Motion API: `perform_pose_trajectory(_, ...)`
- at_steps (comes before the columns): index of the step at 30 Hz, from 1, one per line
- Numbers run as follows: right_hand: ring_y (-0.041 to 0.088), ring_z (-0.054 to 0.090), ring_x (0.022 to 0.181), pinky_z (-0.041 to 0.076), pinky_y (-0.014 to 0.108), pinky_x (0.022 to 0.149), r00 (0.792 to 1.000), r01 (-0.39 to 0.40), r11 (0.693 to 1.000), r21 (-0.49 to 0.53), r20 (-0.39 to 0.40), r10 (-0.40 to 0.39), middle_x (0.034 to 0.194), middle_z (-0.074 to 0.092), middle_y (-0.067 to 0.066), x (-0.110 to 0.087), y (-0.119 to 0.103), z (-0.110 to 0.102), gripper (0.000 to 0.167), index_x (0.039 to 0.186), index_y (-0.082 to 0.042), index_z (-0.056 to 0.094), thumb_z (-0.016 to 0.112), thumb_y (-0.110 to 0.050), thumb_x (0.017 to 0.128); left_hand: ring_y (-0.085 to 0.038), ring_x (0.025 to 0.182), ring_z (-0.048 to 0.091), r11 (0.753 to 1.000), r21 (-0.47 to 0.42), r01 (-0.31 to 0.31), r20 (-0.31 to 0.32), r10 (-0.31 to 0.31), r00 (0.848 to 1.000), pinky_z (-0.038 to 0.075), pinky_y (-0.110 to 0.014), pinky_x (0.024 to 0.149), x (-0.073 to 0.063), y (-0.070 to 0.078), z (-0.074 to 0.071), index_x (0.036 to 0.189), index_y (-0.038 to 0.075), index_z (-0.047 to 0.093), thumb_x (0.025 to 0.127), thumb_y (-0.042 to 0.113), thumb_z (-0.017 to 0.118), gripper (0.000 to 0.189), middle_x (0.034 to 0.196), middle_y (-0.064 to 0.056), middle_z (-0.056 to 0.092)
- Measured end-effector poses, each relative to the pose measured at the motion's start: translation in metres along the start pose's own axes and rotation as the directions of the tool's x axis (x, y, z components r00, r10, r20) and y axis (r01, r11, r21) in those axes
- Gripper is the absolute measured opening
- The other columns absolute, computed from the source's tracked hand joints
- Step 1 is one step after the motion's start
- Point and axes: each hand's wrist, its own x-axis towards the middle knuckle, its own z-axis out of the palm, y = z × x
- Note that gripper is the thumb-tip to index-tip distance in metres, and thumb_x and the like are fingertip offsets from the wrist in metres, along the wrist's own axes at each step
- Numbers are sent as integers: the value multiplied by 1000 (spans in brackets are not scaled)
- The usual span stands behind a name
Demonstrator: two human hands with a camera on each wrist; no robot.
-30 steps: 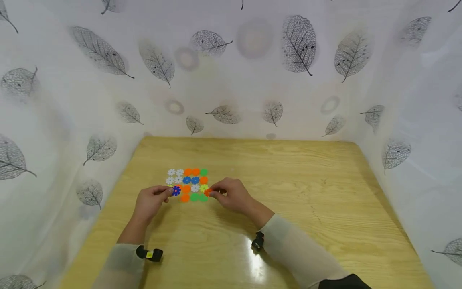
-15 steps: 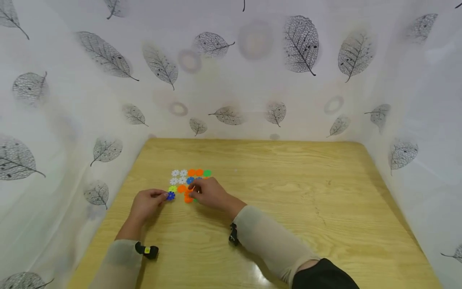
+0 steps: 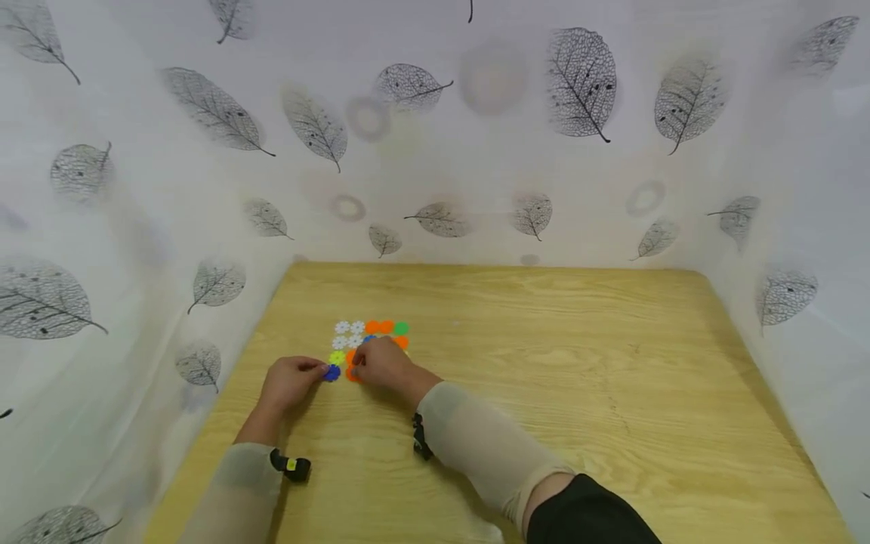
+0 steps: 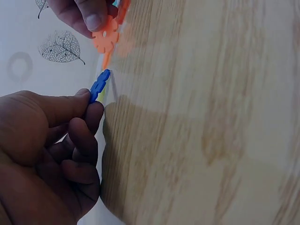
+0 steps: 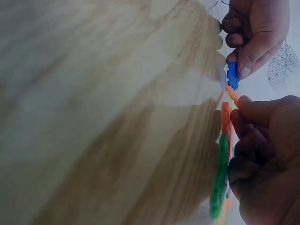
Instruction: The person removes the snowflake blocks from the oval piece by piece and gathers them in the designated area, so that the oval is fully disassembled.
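My left hand pinches a blue snowflake disc between thumb and forefinger, close over the table at the near left corner of a grid of discs. In the left wrist view, that blue disc is tilted nearly edge-on. My right hand reaches across the grid and pinches an orange snowflake disc. The right wrist view has this orange disc right at the blue one's edge. A yellow-green disc lies just beyond the blue. My right hand hides several discs of the grid.
White discs, orange discs and a green disc form the grid's back row on the wooden table. A leaf-print curtain surrounds the table's back and sides.
My right hand has moved left over the grid, bringing the orange disc from its right side to beside the blue one. My left hand has lowered the blue disc slightly. The head view has shifted.
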Motion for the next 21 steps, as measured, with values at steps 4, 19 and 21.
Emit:
perform_pose_trajectory(4,8,66,80,52,21,71,1000,-26,999,-19,14,27,92,75,-4,2,-3,-1,14,99,-14,81,72,-25,98,-41,113,65,1000,15,1,-4,-1,1000,50,-55,98,2,0,1,111,1,79,100,33,70,35,115,-19,74)
perform_pose_trajectory(19,13,50,54,42,27,51,993,-97,983,-155,51,106,57,54,-5,11,-13,0,36,64,-18,63,71,-32,96,-42,114,65,999,33,31,23,-32,999,49,-56,99,4,1,-1,112,0,78,99,33,70,36,116,-19,74)
perform_pose_trajectory(21,13,51,55,42,28,52,992,-100,982,-161,54,110,58,54,-5,13,-13,1,37,64,-18,63,71,-33,96,-43,114,65,999,38,35,24,-36,999,49,-56,99,4,2,-3,112,0,78,99,33,70,36,115,-19,74)
